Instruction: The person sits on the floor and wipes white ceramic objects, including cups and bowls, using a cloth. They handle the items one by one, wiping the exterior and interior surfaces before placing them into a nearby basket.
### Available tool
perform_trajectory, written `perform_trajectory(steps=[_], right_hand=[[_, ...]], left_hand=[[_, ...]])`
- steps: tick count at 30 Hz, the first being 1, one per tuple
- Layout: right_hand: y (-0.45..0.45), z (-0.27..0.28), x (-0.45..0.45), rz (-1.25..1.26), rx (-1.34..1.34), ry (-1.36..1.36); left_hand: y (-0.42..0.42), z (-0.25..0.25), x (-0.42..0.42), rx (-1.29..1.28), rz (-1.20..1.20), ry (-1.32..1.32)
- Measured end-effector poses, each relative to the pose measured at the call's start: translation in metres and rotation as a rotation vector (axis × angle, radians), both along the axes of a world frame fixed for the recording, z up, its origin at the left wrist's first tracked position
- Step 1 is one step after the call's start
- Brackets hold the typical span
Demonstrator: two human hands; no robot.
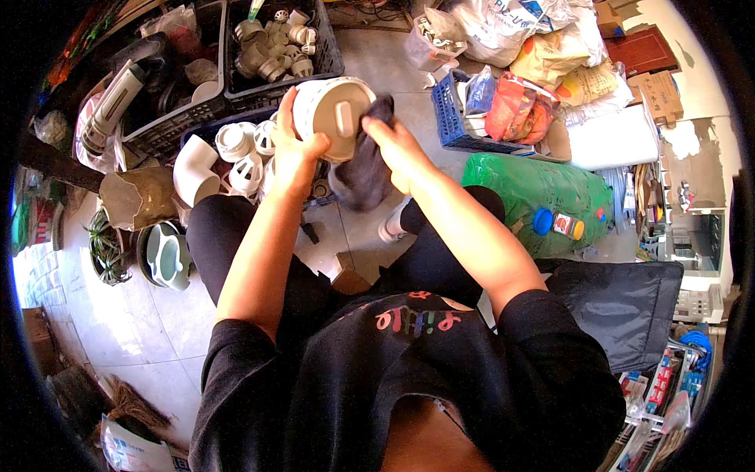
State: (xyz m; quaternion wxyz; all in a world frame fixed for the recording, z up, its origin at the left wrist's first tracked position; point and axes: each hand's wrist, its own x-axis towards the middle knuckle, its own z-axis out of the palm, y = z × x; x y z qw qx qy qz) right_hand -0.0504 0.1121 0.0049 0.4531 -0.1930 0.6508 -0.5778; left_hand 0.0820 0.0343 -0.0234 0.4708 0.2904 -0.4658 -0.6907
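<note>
My left hand (298,144) grips a wide, round white plastic pipe cap (330,121) with a raised tab on its face. The cap is held up in front of my knees, its face turned to the right. My right hand (398,150) holds a dark cloth (367,171), which touches the cap's right edge and hangs below it. Beyond and to the left of my left hand lie white plastic pipe fittings (235,141), among them a large white elbow (196,168).
Black crates, one with dusty fittings (274,53), stand at the top left. A blue basket (466,138) and a green wrapped bundle (537,192) lie to the right. A potted plant (106,248) is on the left floor.
</note>
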Motion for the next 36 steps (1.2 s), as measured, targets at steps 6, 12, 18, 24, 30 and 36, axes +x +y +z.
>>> perform_trajectory(steps=[6, 12, 18, 24, 30, 36], right_hand=[[0.023, 0.01, -0.016, -0.123, -0.264, -0.207], [-0.003, 0.038, -0.019, 0.346, -0.471, 1.294], [-0.01, 0.022, 0.002, 0.329, -0.232, 1.573], [0.022, -0.003, 0.021, 0.529, -0.085, 1.057], [0.01, 0.008, 0.014, 0.354, -0.198, 1.267], [-0.011, 0.029, 0.003, 0.371, 0.003, 1.482]], left_hand=[[-0.003, -0.009, 0.001, 0.05, -0.05, -0.051], [0.001, 0.0, -0.005, 0.09, -0.076, 0.147], [-0.001, -0.01, -0.008, -0.021, 0.14, 0.005], [-0.002, 0.005, 0.008, -0.209, 0.249, -0.263], [-0.006, -0.004, 0.0, -0.013, 0.096, -0.006], [-0.004, -0.008, 0.003, -0.098, 0.146, -0.354]])
